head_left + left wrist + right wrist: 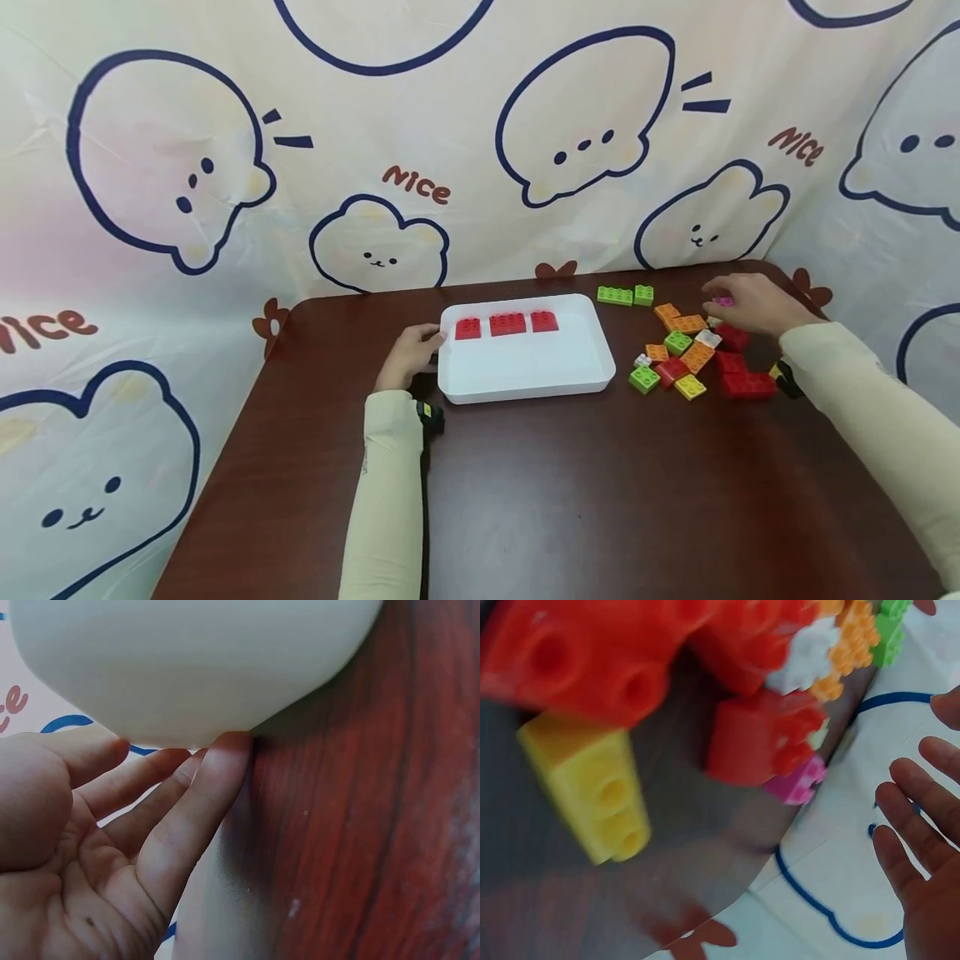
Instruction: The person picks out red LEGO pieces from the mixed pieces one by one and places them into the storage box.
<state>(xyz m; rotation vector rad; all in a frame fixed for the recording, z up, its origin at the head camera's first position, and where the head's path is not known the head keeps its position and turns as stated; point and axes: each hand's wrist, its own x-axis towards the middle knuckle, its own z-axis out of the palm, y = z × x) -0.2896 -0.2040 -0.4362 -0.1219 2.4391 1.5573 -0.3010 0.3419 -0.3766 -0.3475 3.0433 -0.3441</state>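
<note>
My left hand (408, 357) is at the left end of a white tray (525, 367), its thumb and fingertips holding the edge. The left wrist view shows the fingers (169, 840) against the tray's outer wall. Three red toy building bricks (507, 323) stand in a row along the tray's far side. My right hand (757, 302) hovers over the far right of a brick pile, fingers loosely spread and nothing in them. Nearest to it is a pink brick (723, 302), partly hidden by the hand; the right wrist view shows this pink brick (799, 781) beside a red brick (742, 742).
Loose orange (697, 357), green, yellow, white and red bricks lie right of the tray. Two green bricks (615, 296) stand apart near the table's back edge. A printed curtain (480, 167) rises behind the dark wooden table (570, 500).
</note>
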